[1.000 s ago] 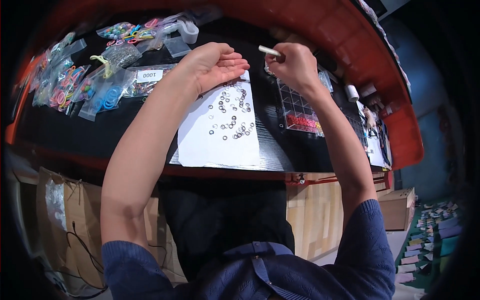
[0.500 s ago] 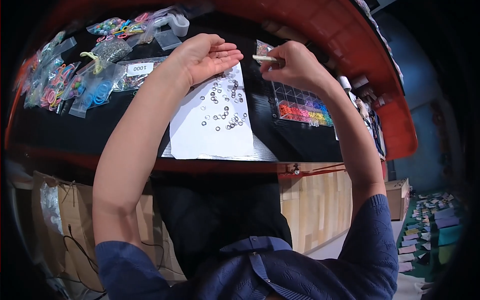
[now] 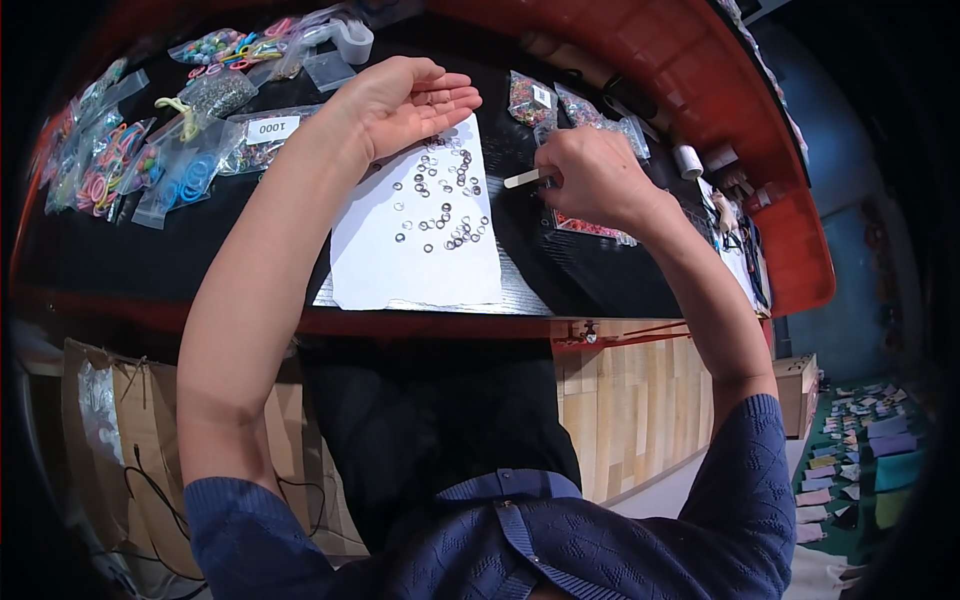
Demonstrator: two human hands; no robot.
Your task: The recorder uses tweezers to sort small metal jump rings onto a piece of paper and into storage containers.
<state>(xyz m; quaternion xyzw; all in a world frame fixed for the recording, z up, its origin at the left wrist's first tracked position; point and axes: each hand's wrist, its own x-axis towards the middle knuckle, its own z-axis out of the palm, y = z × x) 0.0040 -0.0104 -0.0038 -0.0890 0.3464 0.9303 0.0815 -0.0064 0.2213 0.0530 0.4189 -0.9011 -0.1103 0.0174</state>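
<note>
My left hand is open above the far edge of a white sheet of paper, its palm turned up and fingers slightly cupped. Whether anything small lies in that palm I cannot make out. Several small dark and silvery rings are scattered on the sheet. To the right, my right hand is closed around a short, flat, cream-coloured stick, whose blunt end points left. It hovers over a clear compartment box of colourful small beads and covers most of it.
Clear bags of coloured loops and beads lie at the far left. Behind my right hand are bead bags and a white roll. A red raised rim bounds the dark tabletop on the right.
My right hand has moved nearer to me with the stick and tilted downward, coming over the compartment box. The left hand stays nearly in place, still open. Bead bags behind are now uncovered.
</note>
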